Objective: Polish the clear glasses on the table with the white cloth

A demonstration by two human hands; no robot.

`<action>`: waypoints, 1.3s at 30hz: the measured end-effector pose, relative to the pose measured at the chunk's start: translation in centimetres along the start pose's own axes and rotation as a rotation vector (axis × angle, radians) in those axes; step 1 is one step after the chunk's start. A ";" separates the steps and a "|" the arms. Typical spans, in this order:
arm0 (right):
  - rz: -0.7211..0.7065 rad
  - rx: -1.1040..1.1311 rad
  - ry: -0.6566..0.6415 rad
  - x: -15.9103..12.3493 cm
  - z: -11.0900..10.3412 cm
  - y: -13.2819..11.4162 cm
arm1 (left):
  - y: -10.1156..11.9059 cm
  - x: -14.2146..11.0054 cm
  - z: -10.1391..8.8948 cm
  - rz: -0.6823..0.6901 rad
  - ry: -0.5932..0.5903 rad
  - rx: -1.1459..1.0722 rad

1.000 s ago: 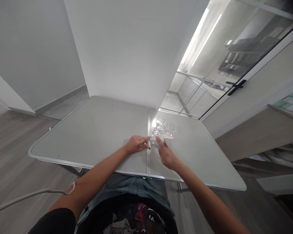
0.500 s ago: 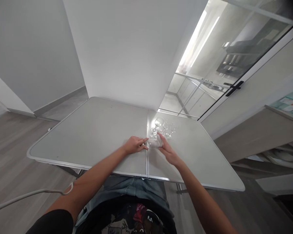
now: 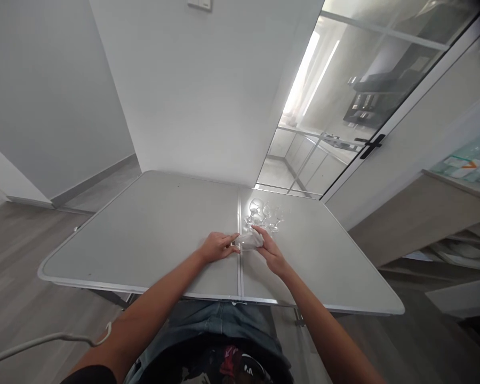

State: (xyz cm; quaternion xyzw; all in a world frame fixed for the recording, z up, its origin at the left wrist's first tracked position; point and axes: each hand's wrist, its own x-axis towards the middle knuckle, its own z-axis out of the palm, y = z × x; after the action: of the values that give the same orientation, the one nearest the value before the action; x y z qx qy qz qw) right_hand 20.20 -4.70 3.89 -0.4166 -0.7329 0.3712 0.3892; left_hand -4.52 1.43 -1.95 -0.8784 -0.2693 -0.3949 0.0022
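A clear stemmed glass (image 3: 244,243) lies sideways between my two hands, low over the table's middle seam. My left hand (image 3: 218,247) pinches its left end, where the fingers hide part of it. At the other end my right hand (image 3: 271,249) is closed around a whitish, crumpled cloth (image 3: 256,238), which presses against the glass. Whether it is fabric or paper I cannot tell. Just beyond my hands, several more clear stemmed glasses (image 3: 256,206) are grouped on the table's right half; their outlines overlap and are hard to separate.
The pale folding table (image 3: 152,229) has a metal edge and a seam down its middle. A wall (image 3: 196,106) rises behind it, with a glass-paned door (image 3: 304,144) at the right. Bottles (image 3: 472,160) stand on a shelf (image 3: 424,213) at far right. A pale cable (image 3: 44,338) hangs by my left forearm.
My right hand and the whitish cloth have shifted, and more of the cloth now shows along the glass. My left hand keeps its pinch. The whole view has tilted slightly upward.
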 end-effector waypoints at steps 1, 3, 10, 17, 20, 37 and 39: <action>-0.037 -0.102 -0.030 0.1 0.3 -0.1 | 0.0 0.0 0.0 -0.001 0.007 0.024; -0.070 -0.270 -0.084 0.3 0.9 -0.4 | 0.0 -0.1 -0.1 -0.005 -0.009 0.063; 0.101 0.150 0.034 0.6 1.1 0.3 | 0.1 0.1 -0.6 -0.019 -0.092 -0.052; -0.017 -0.107 0.158 -0.3 2.7 1.5 | -0.3 0.0 -0.3 -0.049 -0.038 0.042; -0.011 -0.149 0.159 0.0 3.2 1.8 | -0.2 0.1 -0.5 -0.047 -0.083 0.073; -0.024 -0.199 -0.131 1.0 -0.2 -1.6 | 0.3 0.5 -0.8 -0.080 -0.055 -0.023; 0.011 -0.047 -0.096 1.1 -0.5 -1.8 | 0.2 0.4 -0.8 -0.065 -0.050 -0.091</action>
State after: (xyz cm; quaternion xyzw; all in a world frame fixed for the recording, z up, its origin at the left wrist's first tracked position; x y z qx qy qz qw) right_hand 19.64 -4.28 6.00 -0.4112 -0.7569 0.3756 0.3419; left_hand -4.72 1.24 -1.10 -0.8779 -0.2796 -0.3845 -0.0572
